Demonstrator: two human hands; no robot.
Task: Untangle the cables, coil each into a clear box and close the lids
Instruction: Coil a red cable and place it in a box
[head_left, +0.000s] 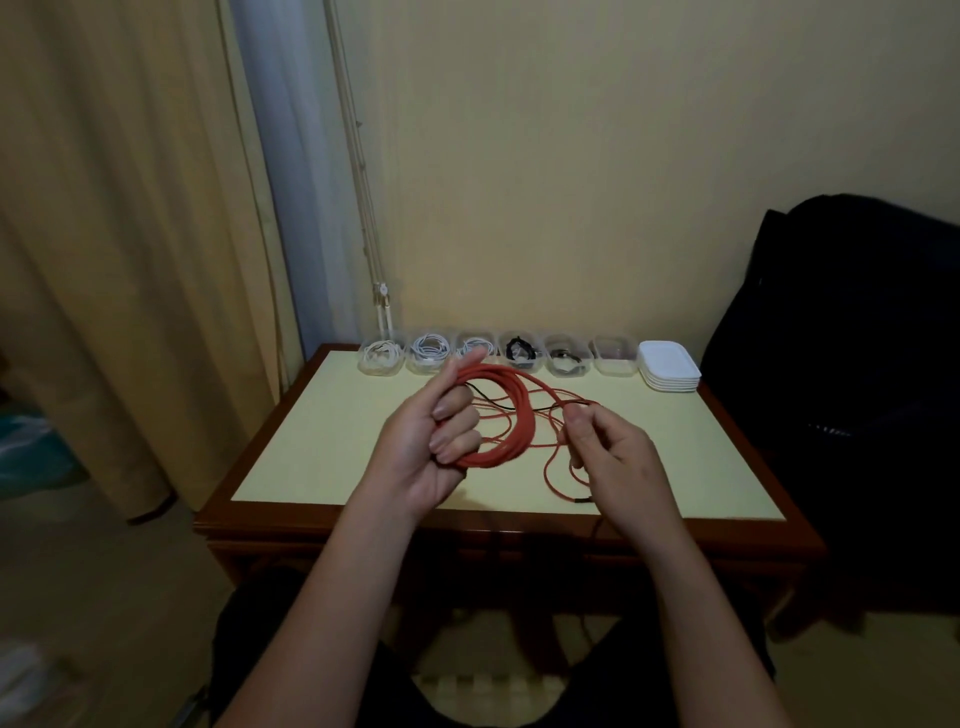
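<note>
Left hand (423, 447) grips red cable (511, 415); right hand (615, 452) pinches it.

A partly coiled red cable (522, 415) trails loose loops before six open clear boxes (615, 368) and stacked lids (670, 364).

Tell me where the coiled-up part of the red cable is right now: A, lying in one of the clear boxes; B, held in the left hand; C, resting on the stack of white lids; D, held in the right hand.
B: the left hand grips the coiled loops of the red cable, while the right hand only pinches a loose strand.
</note>
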